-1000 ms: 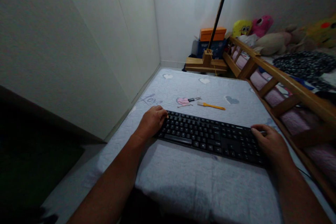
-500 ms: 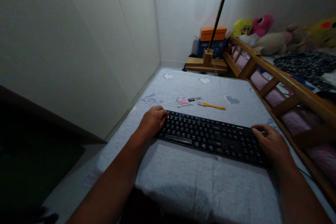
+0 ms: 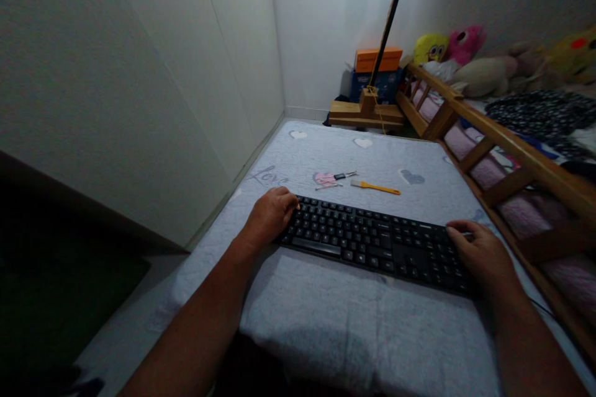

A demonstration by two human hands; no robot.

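A black keyboard point(image 3: 367, 242) lies on the pale blue patterned cloth point(image 3: 326, 304), slanting a little down to the right. Its left end is gripped by my left hand point(image 3: 272, 214), fingers closed over the edge. At the opposite end my right hand point(image 3: 482, 251) holds the right edge, its thumb over the upper corner. Beyond the keyboard lie a yellow-handled brush point(image 3: 377, 188), a small tool with a black grip point(image 3: 339, 177) and a thin cotton swab point(image 3: 328, 187).
White cabinet doors point(image 3: 186, 74) rise at the left. A wooden bed rail point(image 3: 521, 155) runs along the right, with plush toys point(image 3: 488, 71) behind it. At the far end stand a wooden stand point(image 3: 367, 113) with a black pole and an orange box point(image 3: 379, 60).
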